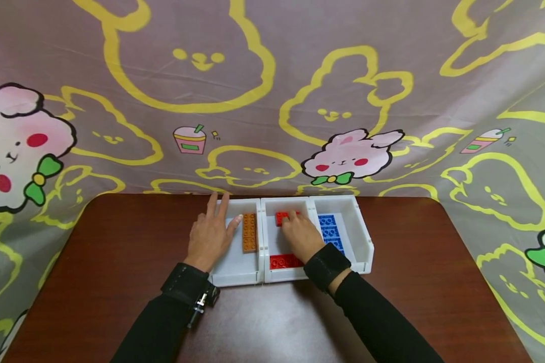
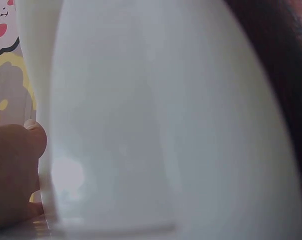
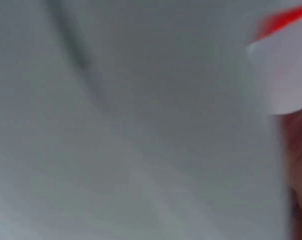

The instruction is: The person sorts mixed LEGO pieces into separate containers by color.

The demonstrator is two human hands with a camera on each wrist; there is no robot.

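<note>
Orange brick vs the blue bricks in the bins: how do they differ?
The orange brick lies in the left bin, the blue bricks in the right bin. The left hand touches the orange brick with its thumb; no hand touches the blue bricks, as the right hand is in the middle bin. Both are studded, lie flat and run lengthwise along their white bins.
</note>
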